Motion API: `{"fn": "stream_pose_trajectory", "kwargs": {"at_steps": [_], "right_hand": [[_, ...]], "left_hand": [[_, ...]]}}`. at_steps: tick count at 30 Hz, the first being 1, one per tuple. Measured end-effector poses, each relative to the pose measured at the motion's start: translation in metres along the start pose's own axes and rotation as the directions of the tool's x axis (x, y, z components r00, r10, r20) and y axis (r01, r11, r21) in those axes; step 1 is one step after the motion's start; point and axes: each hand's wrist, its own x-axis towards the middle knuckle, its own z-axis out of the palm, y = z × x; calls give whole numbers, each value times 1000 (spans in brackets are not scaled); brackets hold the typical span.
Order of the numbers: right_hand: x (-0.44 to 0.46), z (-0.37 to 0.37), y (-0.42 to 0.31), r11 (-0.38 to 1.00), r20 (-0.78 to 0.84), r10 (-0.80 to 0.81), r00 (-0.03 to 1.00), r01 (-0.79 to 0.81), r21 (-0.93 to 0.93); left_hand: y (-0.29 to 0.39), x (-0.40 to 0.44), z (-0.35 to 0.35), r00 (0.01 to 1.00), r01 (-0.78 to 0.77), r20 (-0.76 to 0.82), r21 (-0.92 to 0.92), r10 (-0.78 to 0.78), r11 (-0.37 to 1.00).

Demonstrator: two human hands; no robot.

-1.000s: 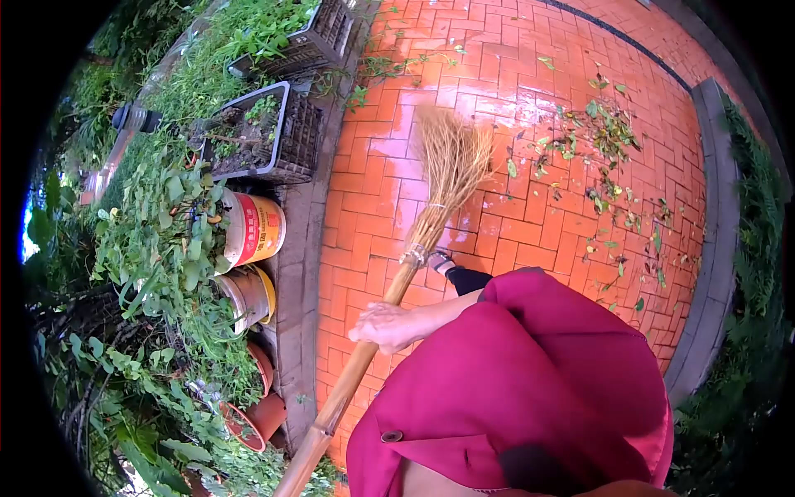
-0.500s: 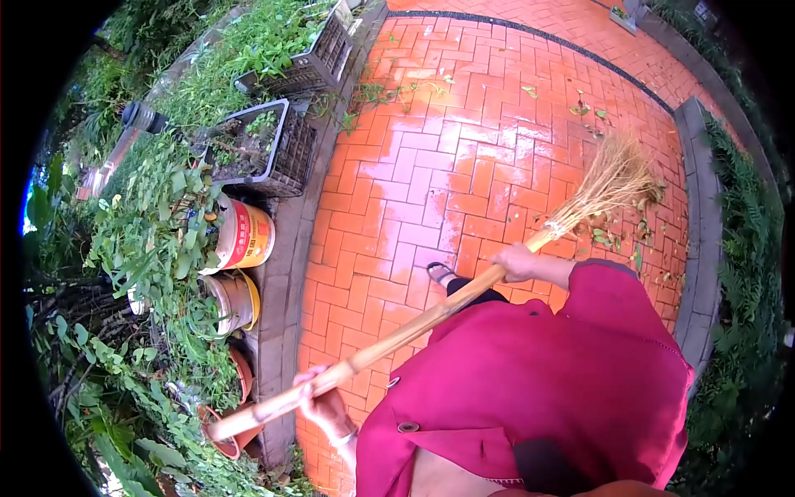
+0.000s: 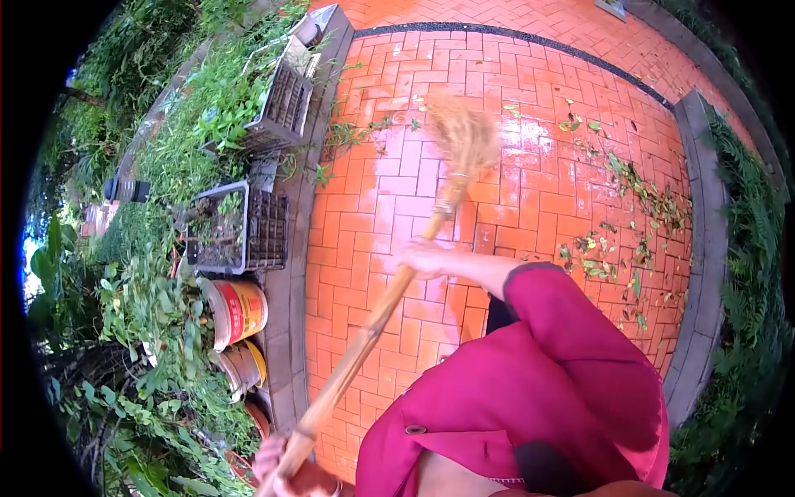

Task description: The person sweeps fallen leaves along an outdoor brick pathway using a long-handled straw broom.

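Note:
A bamboo broom slants across the view from the bottom left up to the middle. My right hand is closed around its lower handle, a short way below the binding. My left hand, partly blurred, wraps the upper handle near the bottom edge of the view. The twig bristles fan out over the wet orange brick paving and look smeared by motion. Scattered leaves lie to the right of the broom, apart from the bristles.
Along the left ledge stand black plastic crates with plants and several paint buckets. A stone curb edges the paving on the right, with ferns beyond. A dark strip crosses the far paving.
The bristles have swung from the leaves on the right over to the left. My right hand has moved left and slightly up with the handle; my left hand is lower. The view has shifted.

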Motion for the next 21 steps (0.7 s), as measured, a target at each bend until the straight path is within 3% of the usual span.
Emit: {"fn": "stream_pose_trajectory", "kwargs": {"at_steps": [1,2,4,5,7,9,11,13,16,19,21], "right_hand": [[-23,-16,23,992,-62,54,997,-46,119],[-50,-7,67,993,-84,109,991,-106,42],[-101,-26,120,911,69,411,909,-413,12],[-124,-39,144,911,54,412,909,-411,-38],[-146,-84,164,828,197,553,810,-507,-239],[-143,-128,146,828,243,554,796,-498,-257],[-138,-150,129,825,301,562,771,-497,-268],[-102,-162,112,880,233,462,856,-412,-236],[-41,-178,103,956,162,265,950,-238,-169],[23,-178,122,988,52,90,995,-83,-134],[63,-188,137,989,37,68,997,-63,-132]], "left_hand": [[-25,12,21,990,36,139,-68,-27,997],[-42,15,61,990,113,90,1,-113,994],[-77,14,112,916,350,262,-150,-304,925],[-88,9,135,872,460,286,-195,-398,867],[-103,2,160,736,671,334,-241,-589,702],[-107,11,172,703,709,361,-299,-612,638],[-109,30,161,752,659,320,-352,-576,664],[-93,52,156,810,587,250,-375,-531,718],[-64,86,136,923,350,259,-263,-284,899],[-36,110,143,970,151,227,-292,-85,944],[-36,117,170,982,58,186,-271,-6,961]]}}
